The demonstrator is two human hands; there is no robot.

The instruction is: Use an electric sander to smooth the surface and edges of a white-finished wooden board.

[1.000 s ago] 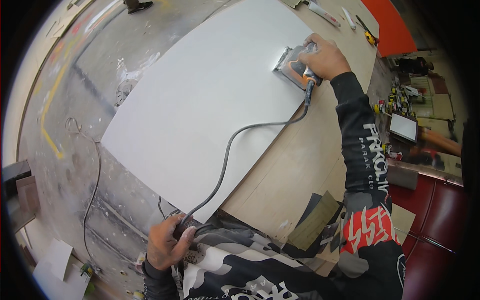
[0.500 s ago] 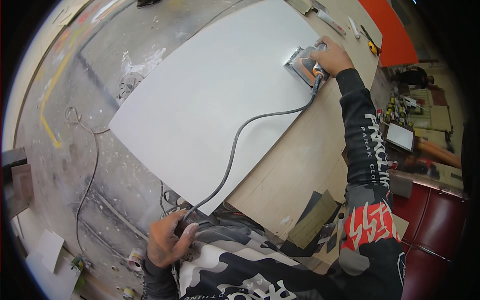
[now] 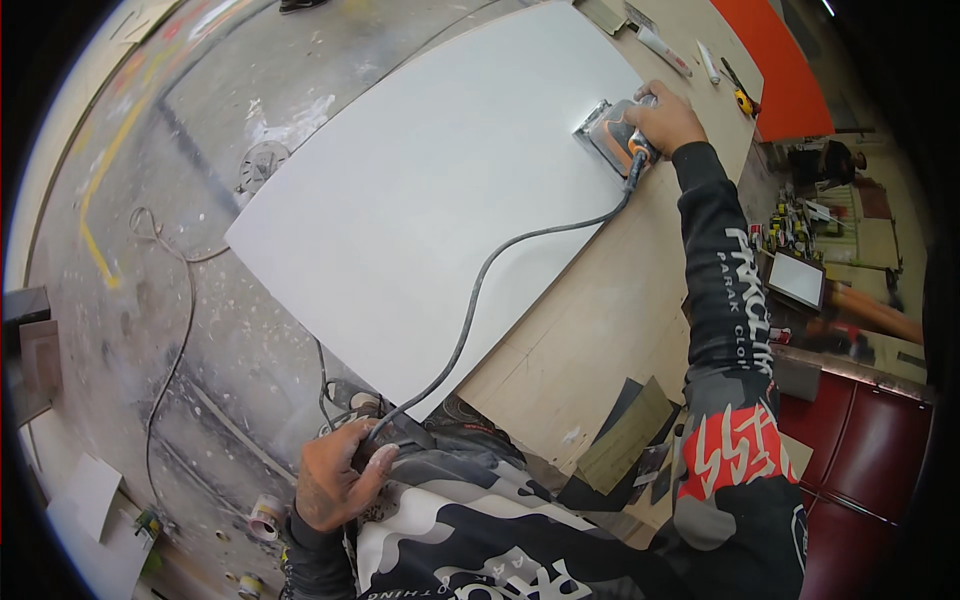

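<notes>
A large white panel [image 3: 420, 210] lies over a pale wooden table [image 3: 560, 370], its left part jutting past the table. On the panel's right edge, near the far end, sits a grey and orange electric sander [image 3: 608, 138]; my right hand [image 3: 668, 118] is wrapped round its body. A dark power cord [image 3: 480, 285] leaves the sander and runs across the panel toward me. Close to my waist, my left hand [image 3: 345, 475] is closed round the cord by the panel's near corner.
Sandpaper sheets [image 3: 625, 440] lie on the near table. Tubes [image 3: 665, 50] and a yellow-handled tool [image 3: 745, 102] rest at the far right beside an orange panel [image 3: 785, 75]. A cable [image 3: 185, 330] loops over the stained floor. At right stand a dark red seat [image 3: 870, 450] and a distant person [image 3: 830, 162].
The sander and my right hand have shifted very slightly toward me along the panel's right edge. My left hand stays on the cord. The view has shifted a little.
</notes>
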